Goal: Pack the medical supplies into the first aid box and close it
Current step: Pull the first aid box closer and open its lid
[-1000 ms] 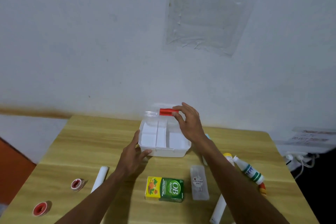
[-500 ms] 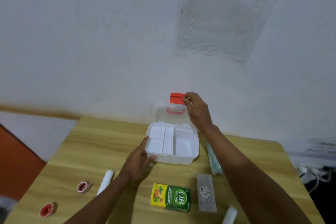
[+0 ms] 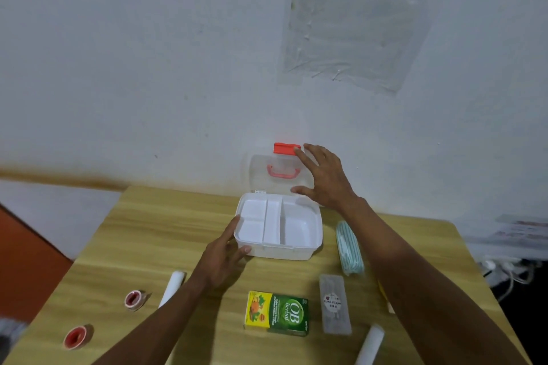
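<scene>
Swinging back over the last second, the lid (image 3: 261,175) now stands upright by the wall, so our box (image 3: 278,252), far-middle on the counter (image 3: 166,225), shows bare compartments. Our right hand (image 3: 323,179) lies spread on the lid, a fingertip at the latch (image 3: 285,148), gripping nothing. Our left hand (image 3: 221,258) braces the near-left corner with straight fingers (image 3: 232,227). Nearer, the carton (image 3: 277,312), a tape roll (image 3: 135,300) and masks (image 3: 349,249) lie unpacked; we judge packing can start.

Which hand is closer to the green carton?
Left. The left hand rests just beyond the carton, at the box corner; the right hand is farther back, on the lid.
</scene>
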